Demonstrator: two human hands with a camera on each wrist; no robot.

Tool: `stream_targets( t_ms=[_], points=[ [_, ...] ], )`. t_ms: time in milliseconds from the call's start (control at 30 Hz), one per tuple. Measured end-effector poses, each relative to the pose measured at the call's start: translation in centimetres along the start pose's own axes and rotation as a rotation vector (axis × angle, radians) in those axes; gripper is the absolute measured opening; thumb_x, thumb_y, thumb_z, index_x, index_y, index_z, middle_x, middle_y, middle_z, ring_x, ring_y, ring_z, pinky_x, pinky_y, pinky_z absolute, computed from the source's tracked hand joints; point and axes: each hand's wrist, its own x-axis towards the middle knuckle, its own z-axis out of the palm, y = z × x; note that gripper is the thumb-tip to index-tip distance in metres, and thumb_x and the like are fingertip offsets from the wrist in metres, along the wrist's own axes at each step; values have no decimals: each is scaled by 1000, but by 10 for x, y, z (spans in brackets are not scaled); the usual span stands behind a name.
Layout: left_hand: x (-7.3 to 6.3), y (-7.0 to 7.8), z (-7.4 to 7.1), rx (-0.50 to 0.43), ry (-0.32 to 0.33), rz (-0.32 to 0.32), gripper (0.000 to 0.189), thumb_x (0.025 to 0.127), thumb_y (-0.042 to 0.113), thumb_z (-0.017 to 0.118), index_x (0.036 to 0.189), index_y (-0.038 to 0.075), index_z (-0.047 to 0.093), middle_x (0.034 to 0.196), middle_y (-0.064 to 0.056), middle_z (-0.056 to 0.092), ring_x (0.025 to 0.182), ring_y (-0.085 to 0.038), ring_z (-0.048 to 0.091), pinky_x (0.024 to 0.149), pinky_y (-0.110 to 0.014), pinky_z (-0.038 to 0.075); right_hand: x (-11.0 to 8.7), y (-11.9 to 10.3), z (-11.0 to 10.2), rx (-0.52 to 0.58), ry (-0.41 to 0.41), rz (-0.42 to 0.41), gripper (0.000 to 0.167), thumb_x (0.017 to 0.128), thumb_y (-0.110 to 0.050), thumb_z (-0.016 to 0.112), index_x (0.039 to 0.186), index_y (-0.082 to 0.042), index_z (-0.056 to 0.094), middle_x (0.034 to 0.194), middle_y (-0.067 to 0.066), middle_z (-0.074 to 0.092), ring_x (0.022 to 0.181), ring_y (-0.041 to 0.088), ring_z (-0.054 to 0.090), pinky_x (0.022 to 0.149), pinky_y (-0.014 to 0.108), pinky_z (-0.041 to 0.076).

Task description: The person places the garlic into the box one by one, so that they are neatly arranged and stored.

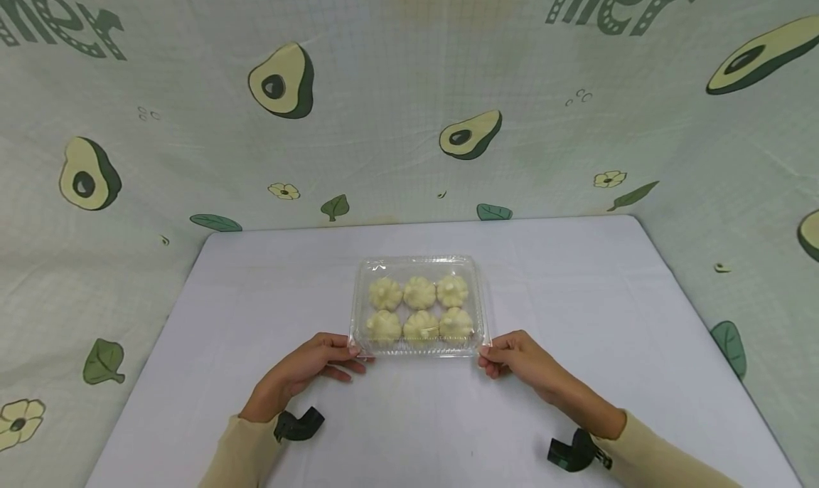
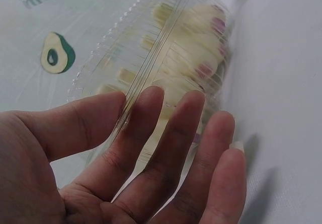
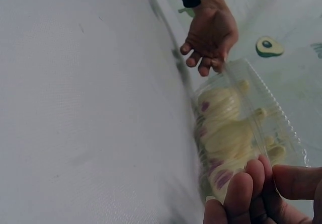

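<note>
A clear plastic clamshell box (image 1: 416,266) with its lid down stands at the middle of the table. Inside it, in two rows, are several pale garlic bulbs (image 1: 419,292), and the wrist views show purple patches on their lower sides. My left hand (image 1: 313,363) pinches the rim at the near left corner between thumb and index finger; the other fingers (image 2: 187,118) spread beneath that rim. At the near right corner my right hand (image 1: 521,360) pinches the rim, thumb on top and fingertips (image 3: 239,189) below. Whether the box's bottom touches the table cannot be told.
White cloth covers the table (image 1: 269,289). Behind it and along both sides hangs a pale fabric (image 1: 377,118) printed with avocados and leaves. Black camera mounts sit at the left wrist (image 1: 299,425) and the right wrist (image 1: 579,451).
</note>
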Motion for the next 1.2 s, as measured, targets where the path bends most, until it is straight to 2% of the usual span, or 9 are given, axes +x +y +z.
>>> stream_targets(
  t_ms=[233,467,667,967,1200],
  points=[
    [-1,-1,1,-4,5,17,35,108,17,57,128,-9,67,133,-22,70,111,-23,73,89,-36,61,0,0,0,9,-8,-2,31,106,-10,60,97,18,71,78,-1,70,72,8,64,72,24,58],
    [0,-1,1,-21,3,5,36,109,18,58,131,-9,67,134,-22,69,109,-18,73,89,-34,61,0,1,-1,6,-17,-3,32,108,-12,60,97,16,71,78,-1,69,73,8,63,72,25,58],
    [0,-1,1,-22,-1,5,35,109,18,58,130,-7,68,135,-22,69,111,-20,73,90,-35,61,0,1,-2,9,-25,-6,33,108,-13,59,97,16,71,79,-1,68,74,9,62,72,26,59],
    [0,-1,1,-10,10,5,42,108,18,58,135,-13,62,131,-21,71,110,-19,73,90,-36,61,1,0,-3,15,-30,5,34,108,-15,59,98,16,70,81,-1,69,76,10,63,75,28,61],
    [1,-1,1,-16,12,0,43,108,19,58,136,-13,62,133,-22,70,110,-19,73,91,-36,61,1,0,-3,23,-31,-2,34,109,-14,59,98,16,70,84,2,71,78,11,66,78,27,62]
  ],
)
